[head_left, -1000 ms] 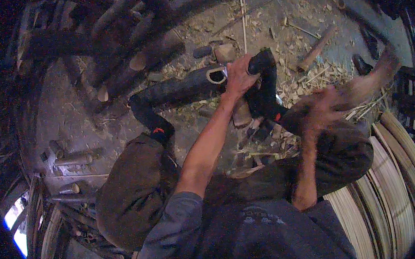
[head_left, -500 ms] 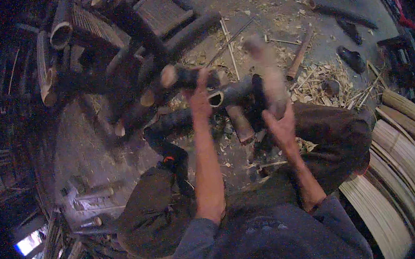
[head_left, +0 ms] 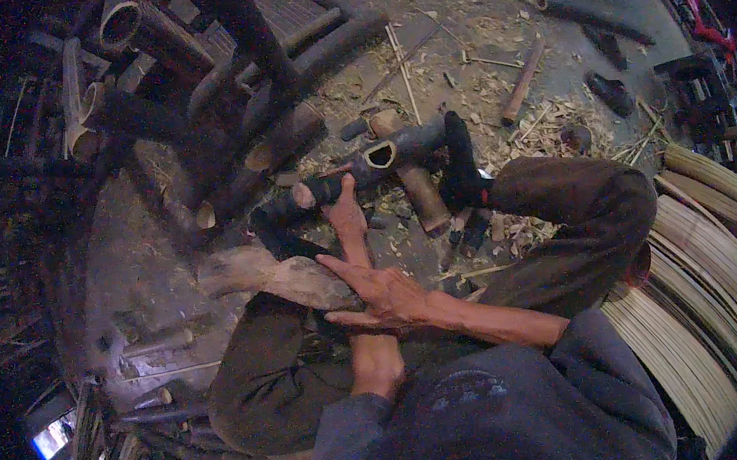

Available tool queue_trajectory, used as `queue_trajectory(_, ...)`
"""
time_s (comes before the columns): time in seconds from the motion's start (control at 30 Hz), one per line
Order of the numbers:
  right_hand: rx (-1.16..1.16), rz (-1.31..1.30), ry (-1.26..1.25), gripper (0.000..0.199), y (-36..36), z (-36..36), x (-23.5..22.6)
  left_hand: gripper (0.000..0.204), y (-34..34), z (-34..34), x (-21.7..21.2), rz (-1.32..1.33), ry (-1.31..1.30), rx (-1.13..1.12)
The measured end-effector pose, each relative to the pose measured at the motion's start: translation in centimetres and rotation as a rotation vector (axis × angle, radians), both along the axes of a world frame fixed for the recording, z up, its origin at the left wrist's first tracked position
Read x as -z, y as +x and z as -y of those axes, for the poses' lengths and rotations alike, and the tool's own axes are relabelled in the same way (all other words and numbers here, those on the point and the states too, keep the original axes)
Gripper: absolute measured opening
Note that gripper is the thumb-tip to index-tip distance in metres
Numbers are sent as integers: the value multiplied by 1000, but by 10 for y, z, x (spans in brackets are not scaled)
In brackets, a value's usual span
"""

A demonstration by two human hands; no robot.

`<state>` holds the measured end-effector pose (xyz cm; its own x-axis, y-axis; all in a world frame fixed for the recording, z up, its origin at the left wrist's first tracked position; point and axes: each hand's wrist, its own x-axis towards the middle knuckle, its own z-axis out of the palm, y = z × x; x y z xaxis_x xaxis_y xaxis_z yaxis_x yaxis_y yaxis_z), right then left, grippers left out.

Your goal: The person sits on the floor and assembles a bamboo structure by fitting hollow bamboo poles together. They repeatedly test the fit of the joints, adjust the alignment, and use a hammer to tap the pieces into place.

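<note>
Our left hand fingers clamp the dark bamboo tube; right hand lies open-fingered on the wooden club below it. Tube looks stiff, light; grip mid-length.

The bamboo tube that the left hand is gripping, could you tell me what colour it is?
Dark, nearly black outside, with a pale tan cut end: the bamboo tube, seen in the head view.

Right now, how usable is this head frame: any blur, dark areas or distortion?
Head view: both hands sharp, the left hand on the dark bamboo tube, the right hand on a wooden chunk; corners fall to black, fisheye bends the bamboo strips at the right.
</note>
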<state>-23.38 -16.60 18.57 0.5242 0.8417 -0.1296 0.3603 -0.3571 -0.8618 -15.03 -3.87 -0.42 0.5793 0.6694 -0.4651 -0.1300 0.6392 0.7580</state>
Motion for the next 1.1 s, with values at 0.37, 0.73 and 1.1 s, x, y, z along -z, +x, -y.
queue_trajectory(0.37, 71, 501, 299, 77, 27, -39, -70, 42, -6, -2, 11, -34, 42, -18)
queue_trajectory(0.73, -65, 572, -56, 70, 37, -60, -56, 38, 1, -3, 17, -68, 88, -12)
queue_trajectory(1.1, -237, 761, 15, 59, 39, -81, -52, 37, 0, -13, 9, 29, 38, 4)
